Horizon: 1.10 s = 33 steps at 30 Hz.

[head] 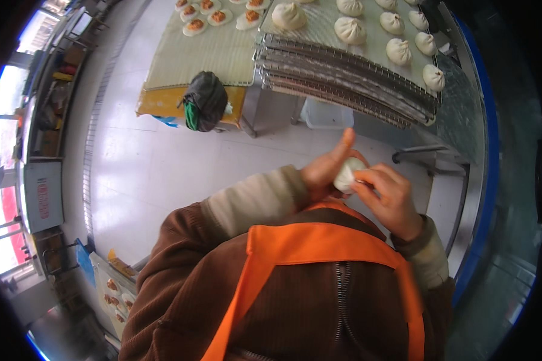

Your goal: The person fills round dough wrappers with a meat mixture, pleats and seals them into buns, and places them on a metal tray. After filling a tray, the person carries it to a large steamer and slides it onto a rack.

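A white pleated dough bun (347,175) sits in my left hand (326,170), with the thumb pointing up and away from it. The fingertips of my right hand (386,195) pinch the dough at its gathered pleats. Both hands are close together in front of my orange apron (325,243). Beyond them, several pleated buns (351,30) stand in rows on the top wire rack (307,31). To the left of that stack, flat dough rounds topped with reddish filling (218,17) lie on a mesh-lined tray (198,58).
A dark cloth bundle (205,101) hangs at the edge of a yellow table (162,100). A clear plastic bin (329,113) is below the stacked racks. A blue-edged counter (488,135) runs along the right. More filled rounds lie on a tray (101,268) at lower left.
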Tool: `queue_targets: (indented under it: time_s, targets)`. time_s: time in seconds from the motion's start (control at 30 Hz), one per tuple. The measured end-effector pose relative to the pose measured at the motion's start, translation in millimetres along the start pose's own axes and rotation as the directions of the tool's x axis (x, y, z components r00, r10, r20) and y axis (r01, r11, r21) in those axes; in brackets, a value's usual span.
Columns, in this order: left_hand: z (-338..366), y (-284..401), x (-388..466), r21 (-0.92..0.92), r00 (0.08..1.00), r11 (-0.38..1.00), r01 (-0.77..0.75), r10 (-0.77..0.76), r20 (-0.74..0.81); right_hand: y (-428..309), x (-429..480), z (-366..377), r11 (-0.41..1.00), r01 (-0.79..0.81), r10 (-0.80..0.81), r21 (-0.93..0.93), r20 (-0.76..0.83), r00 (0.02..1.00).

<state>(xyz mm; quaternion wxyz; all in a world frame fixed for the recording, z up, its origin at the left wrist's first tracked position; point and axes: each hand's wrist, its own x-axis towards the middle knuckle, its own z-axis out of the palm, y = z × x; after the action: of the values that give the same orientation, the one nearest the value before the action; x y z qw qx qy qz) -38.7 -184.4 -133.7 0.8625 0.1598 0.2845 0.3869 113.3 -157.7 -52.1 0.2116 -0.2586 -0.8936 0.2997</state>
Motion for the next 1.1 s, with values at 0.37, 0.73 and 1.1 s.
queue_targets:
  time_s: [0.37, 0.73, 1.1]
  targets:
    - [-140, -23, -118, -0.232, 0.953, 0.970, -0.074, 0.000, -0.304, 17, 37, 167, 0.844, -0.332, 0.315, 0.422, 0.111, 0.943]
    - [-143, -3, -177, -0.290, 0.941, 0.943, -0.160, 0.057, -0.334, 49, 90, 172, 0.851, -0.403, 0.429, 0.336, -0.003, 0.903]
    - [-85, 33, -160, -0.237, 0.973, 0.944, -0.230, 0.219, -0.072, -91, 98, 100, 0.943, 0.201, -0.250, 0.265, 0.167, 0.954]
